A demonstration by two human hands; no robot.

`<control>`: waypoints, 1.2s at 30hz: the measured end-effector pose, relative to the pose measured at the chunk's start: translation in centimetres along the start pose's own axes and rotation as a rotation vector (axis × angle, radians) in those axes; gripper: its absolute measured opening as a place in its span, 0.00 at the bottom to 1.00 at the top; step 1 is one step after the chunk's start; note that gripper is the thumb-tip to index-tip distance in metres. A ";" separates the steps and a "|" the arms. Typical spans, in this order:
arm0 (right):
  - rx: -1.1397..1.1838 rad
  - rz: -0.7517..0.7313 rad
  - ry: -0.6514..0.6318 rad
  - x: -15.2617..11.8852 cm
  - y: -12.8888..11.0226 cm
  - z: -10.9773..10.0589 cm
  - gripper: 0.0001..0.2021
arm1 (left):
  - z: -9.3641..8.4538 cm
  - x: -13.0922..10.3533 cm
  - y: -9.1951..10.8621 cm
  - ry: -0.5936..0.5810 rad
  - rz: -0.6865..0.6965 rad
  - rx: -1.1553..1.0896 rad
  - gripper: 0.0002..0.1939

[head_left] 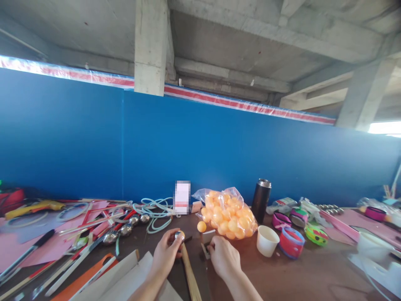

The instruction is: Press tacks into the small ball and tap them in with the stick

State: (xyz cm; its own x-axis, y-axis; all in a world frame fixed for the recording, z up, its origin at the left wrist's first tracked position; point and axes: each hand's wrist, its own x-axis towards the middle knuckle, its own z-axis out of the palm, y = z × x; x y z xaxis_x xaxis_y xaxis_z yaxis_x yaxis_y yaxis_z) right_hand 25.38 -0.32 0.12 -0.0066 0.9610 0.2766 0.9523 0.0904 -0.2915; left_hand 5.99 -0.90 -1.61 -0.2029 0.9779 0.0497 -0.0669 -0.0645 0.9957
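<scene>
My left hand [165,256] is closed with thumb and fingers round a shiny metal ball [179,235]. A wooden stick [190,272] runs from just below the ball to the bottom edge; whether the two are joined, I cannot tell. To the right, my right hand [224,256] has its fingers curled at a small flat frame-like piece [205,251] on the table. Whether those fingers grip it is hidden. A loose orange ball [201,227] lies just beyond, beside a clear plastic bag of orange balls [230,215].
A white paper cup [267,241], a black flask [262,200] and colourful wristbands [291,242] stand right. Light blue tubing [158,209], metal balls [126,229], sticks and a yellow tool [34,208] clutter the left. Brown cardboard [109,278] lies in front; a blue partition [200,146] closes the back.
</scene>
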 end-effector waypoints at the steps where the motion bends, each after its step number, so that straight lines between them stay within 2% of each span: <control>1: -0.007 -0.004 0.002 0.1 0.0 0.1 0.07 | 0.0 0.0 0.0 -0.002 0.002 0.001 0.27; 9: 0.000 -0.010 0.011 0.1 0.0 0.3 0.08 | 0.0 0.0 0.1 -0.013 0.001 -0.005 0.27; 16: 0.001 -0.021 -0.013 -0.3 0.2 -0.1 0.05 | 0.1 -0.1 0.2 0.009 -0.013 -0.016 0.26; 24: 0.014 -0.022 0.000 0.1 0.2 0.4 0.07 | 0.1 -0.2 0.3 0.003 -0.005 -0.038 0.26; 29: 0.124 -0.001 0.092 -0.2 -0.6 -0.7 0.10 | 0.2 -0.3 0.4 0.007 -0.006 -0.031 0.26; 36: 0.368 -0.162 0.121 -1.7 -1.9 -0.8 0.09 | 0.3 -0.3 0.4 0.025 0.022 -0.011 0.26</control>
State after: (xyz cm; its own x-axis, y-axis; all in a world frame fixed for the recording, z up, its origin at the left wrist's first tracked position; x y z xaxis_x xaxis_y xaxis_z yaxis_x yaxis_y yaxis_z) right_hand 23.83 -2.32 0.91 -0.0909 0.8908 0.4452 0.7691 0.3468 -0.5369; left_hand 6.35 -1.20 -1.24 -0.2291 0.9709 0.0696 -0.0724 -0.0883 0.9935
